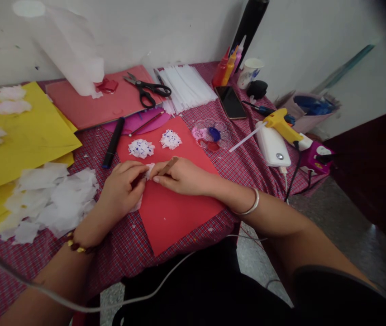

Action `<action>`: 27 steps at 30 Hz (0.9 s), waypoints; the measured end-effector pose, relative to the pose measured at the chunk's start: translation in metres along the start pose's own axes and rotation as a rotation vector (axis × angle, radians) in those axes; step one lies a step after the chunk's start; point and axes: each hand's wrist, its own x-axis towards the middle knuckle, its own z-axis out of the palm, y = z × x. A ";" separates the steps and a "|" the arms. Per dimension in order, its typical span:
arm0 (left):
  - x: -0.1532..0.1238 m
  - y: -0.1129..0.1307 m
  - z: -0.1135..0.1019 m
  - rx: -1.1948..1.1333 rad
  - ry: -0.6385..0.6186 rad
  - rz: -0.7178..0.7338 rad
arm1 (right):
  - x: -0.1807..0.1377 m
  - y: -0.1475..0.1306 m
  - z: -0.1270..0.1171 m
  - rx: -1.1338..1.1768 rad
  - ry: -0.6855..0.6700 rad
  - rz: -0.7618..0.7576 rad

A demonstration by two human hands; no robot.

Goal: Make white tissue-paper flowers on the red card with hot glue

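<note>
My left hand (124, 186) is closed over the left side of a red sheet of paper (175, 217), its fingers pinching a small piece of white tissue paper (150, 169). Against the same piece, my right hand (186, 176) is closed around a thin brown stick (169, 165); its lower end is hidden by the fingers. Just beyond my hands, two white paper flowers with blue specks, the left flower (141, 148) and the right flower (170, 139), lie on the red sheet. More white tissue shows under my left hand's edge.
A pile of tissue pieces (57, 199) and yellow sheets (23, 149) lie left. Behind are a black marker (113, 142), scissors (148, 88) and white sticks (188, 88). To the right are a paint palette (225, 131), phone (231, 102), glue gun (283, 124) and white power bank (273, 145) with cables.
</note>
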 end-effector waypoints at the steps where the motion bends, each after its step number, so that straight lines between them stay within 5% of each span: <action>1: 0.000 0.000 0.000 0.001 -0.002 -0.001 | 0.000 0.000 0.000 0.002 -0.003 -0.004; 27: 0.000 0.001 -0.001 0.009 -0.003 -0.022 | -0.005 0.000 0.002 -0.017 -0.039 -0.063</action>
